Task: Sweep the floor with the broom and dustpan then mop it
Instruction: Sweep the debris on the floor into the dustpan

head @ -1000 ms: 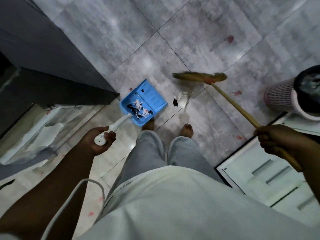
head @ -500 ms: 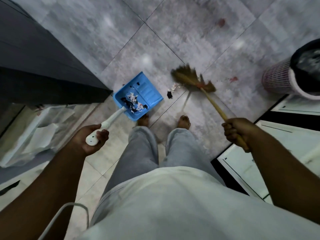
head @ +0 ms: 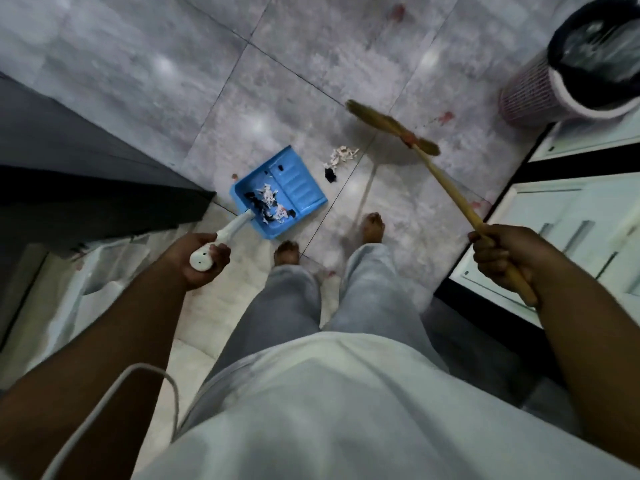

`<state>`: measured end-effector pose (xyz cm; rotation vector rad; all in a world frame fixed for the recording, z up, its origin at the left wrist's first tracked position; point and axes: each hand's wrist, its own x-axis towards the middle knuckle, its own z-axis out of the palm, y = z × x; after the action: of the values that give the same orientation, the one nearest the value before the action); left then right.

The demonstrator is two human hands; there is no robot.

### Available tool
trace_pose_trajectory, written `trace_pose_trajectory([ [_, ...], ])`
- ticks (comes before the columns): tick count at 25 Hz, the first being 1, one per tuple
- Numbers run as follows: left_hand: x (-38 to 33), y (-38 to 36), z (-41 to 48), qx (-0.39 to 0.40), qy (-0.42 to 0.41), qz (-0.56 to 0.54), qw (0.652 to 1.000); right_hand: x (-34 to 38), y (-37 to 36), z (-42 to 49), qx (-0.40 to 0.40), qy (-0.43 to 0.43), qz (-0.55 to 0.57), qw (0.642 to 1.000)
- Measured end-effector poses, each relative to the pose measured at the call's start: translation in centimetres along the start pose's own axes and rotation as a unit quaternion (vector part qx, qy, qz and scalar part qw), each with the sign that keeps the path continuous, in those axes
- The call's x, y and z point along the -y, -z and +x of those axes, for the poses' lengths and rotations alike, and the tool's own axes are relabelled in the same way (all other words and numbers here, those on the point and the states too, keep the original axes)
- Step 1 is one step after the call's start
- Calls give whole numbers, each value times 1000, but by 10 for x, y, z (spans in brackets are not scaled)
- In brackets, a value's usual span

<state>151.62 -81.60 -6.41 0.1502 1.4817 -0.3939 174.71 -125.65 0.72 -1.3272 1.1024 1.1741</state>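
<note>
A blue dustpan [head: 298,183] with a white handle rests on the grey tiled floor ahead of my feet, holding white and black scraps. My left hand [head: 199,259] grips the end of that handle. My right hand [head: 502,259] grips the wooden stick of a straw broom [head: 391,128], whose bristle head is raised just beyond and to the right of a small pile of white and black litter [head: 337,161]. The litter lies on the floor between the dustpan's open lip and the broom head.
A pink mesh waste bin [head: 540,95] with a black liner stands at the upper right. White cabinet fronts [head: 568,216] run along the right. A dark cabinet [head: 86,161] lies to the left. Red stains [head: 445,116] dot the tiles. My bare feet stand just behind the dustpan.
The broom head has swung back to the right, away from the litter pile. My right hand moved right with the stick. The dustpan stays where it was.
</note>
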Motion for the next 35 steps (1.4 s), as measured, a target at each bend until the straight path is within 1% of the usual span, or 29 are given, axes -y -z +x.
trace_pose_trajectory([
  [2, -13, 0, 9, -2, 9, 28, 1000, -16, -17, 16, 3, 4, 41, 999],
  [4, -23, -3, 19, -13, 8, 55, 998, -35, -40, 36, -2, -7, 55, 998],
  [6, -27, -11, 26, -8, 10, 73, 997, -56, -59, 46, 7, -43, 65, 997],
  [8, -28, -15, 29, -5, 15, 69, 997, -81, -69, 44, 30, -79, 59, 995],
  [11, -25, -15, 32, -2, 18, 57, 998, -110, -62, 20, 48, -122, 28, 991],
  [14, -22, -12, 34, -7, 14, 55, 998, -126, -38, -15, 51, -136, 19, 989],
  [19, -17, -3, 31, -3, -2, 27, 1000, -102, -16, -35, 37, -105, 12, 994],
  [23, -4, 9, 27, 4, -6, -28, 1000, -64, -22, -9, 26, -73, 11, 997],
  [26, 9, 19, 26, 21, 5, -85, 996, -49, -40, 17, 17, -66, 17, 998],
  [30, 21, 23, 26, 30, 3, -115, 993, -60, -64, 29, 29, -106, -19, 994],
  [33, 22, 20, 28, 31, 2, -126, 992, -73, -53, 9, 55, -145, -48, 987],
  [35, 22, 21, 28, 34, 5, -133, 991, -72, -41, -8, 63, -148, -51, 986],
])
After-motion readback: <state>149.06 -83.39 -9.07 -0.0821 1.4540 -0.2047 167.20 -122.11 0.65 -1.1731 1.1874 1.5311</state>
